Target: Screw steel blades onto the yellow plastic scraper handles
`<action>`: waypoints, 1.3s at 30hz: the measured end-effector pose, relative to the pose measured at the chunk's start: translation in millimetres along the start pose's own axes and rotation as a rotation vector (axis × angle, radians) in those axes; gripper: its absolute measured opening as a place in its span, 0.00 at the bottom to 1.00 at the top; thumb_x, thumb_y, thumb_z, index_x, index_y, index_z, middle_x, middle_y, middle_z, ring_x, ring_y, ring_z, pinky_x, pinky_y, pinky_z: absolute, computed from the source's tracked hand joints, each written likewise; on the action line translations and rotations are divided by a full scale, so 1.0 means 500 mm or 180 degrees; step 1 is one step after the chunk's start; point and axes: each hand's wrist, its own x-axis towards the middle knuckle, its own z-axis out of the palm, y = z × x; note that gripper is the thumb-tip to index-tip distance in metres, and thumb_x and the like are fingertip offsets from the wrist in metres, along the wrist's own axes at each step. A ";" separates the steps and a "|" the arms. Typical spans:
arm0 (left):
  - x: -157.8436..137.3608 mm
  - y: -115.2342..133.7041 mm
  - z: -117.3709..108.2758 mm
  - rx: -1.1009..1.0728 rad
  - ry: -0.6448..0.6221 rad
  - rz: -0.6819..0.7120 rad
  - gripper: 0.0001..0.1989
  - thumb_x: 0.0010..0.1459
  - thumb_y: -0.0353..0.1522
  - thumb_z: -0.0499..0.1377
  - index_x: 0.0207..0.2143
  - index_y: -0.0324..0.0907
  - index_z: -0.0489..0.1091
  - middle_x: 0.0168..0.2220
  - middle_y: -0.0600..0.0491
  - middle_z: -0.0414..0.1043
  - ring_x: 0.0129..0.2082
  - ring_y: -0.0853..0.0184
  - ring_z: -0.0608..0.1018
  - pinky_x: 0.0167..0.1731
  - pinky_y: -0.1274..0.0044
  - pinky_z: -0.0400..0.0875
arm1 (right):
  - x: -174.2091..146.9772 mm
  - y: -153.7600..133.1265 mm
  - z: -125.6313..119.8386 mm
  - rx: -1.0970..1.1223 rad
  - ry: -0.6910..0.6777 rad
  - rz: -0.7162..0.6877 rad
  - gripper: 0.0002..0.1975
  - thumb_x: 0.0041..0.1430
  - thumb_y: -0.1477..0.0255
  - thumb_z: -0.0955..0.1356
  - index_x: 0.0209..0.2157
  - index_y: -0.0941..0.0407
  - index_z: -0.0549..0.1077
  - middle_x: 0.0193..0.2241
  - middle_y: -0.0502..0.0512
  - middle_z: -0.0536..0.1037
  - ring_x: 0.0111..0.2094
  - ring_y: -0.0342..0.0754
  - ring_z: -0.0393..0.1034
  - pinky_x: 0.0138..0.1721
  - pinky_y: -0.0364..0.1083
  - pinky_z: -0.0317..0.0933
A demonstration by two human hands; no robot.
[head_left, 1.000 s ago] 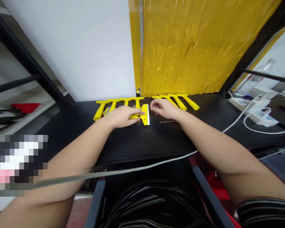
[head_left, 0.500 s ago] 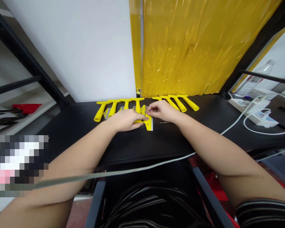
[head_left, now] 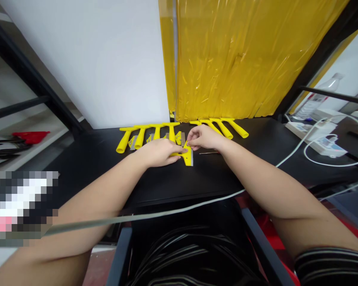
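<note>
A yellow scraper [head_left: 187,159] lies on the black table with its blade edge facing right. My left hand [head_left: 162,152] is closed around its handle, thumb on top. At the far end of the scraper's head is my right hand [head_left: 205,137], thumb and fingertips pinched together; anything between them is too small to make out. Just beyond sits a small yellow piece with a metal plate [head_left: 180,138]. Beneath the right wrist lies a thin metal rod [head_left: 207,153], partly hidden by it.
Several yellow scraper handles [head_left: 140,137] line the table's back on the left, with small blade pieces [head_left: 133,142] between them. More yellow handles [head_left: 226,130] lie at back right. Power strips [head_left: 328,145], white cables and a plastic bottle [head_left: 319,97] stand far right. A cable [head_left: 179,209] crosses in front.
My right fingertips have shifted slightly on the scraper's head, and more of the small plated piece behind shows. The left hand keeps its hold. The whole view has moved a little.
</note>
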 end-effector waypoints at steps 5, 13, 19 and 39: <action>-0.001 -0.012 0.006 -0.0270 0.0091 0.0117 0.19 0.69 0.34 0.58 0.60 0.49 0.77 0.54 0.48 0.81 0.49 0.59 0.82 0.47 0.71 0.75 | 0.000 -0.001 -0.001 -0.0011 0.0062 -0.0199 0.11 0.54 0.87 0.75 0.29 0.58 0.74 0.21 0.49 0.79 0.23 0.42 0.77 0.27 0.39 0.74; -0.001 -0.037 0.011 -0.0455 0.0241 -0.0059 0.19 0.69 0.37 0.58 0.59 0.46 0.77 0.53 0.45 0.78 0.49 0.58 0.81 0.51 0.68 0.75 | -0.012 0.011 -0.025 0.0473 -0.0417 -0.0291 0.10 0.51 0.82 0.78 0.33 0.57 0.77 0.28 0.50 0.82 0.33 0.44 0.81 0.41 0.44 0.79; -0.002 -0.032 0.009 -0.0373 0.0417 -0.0402 0.21 0.69 0.38 0.56 0.60 0.44 0.76 0.54 0.44 0.78 0.50 0.55 0.80 0.52 0.65 0.74 | -0.017 0.011 -0.003 -0.0170 -0.0366 -0.0873 0.08 0.51 0.80 0.75 0.33 0.56 0.77 0.29 0.51 0.82 0.32 0.45 0.78 0.38 0.46 0.76; 0.003 -0.017 0.013 -0.0413 0.0643 -0.0463 0.21 0.70 0.38 0.55 0.60 0.43 0.76 0.48 0.44 0.77 0.48 0.55 0.80 0.51 0.64 0.75 | -0.005 0.017 0.012 -0.0524 0.0044 -0.1148 0.11 0.50 0.75 0.76 0.32 0.56 0.72 0.26 0.46 0.72 0.28 0.42 0.68 0.33 0.44 0.65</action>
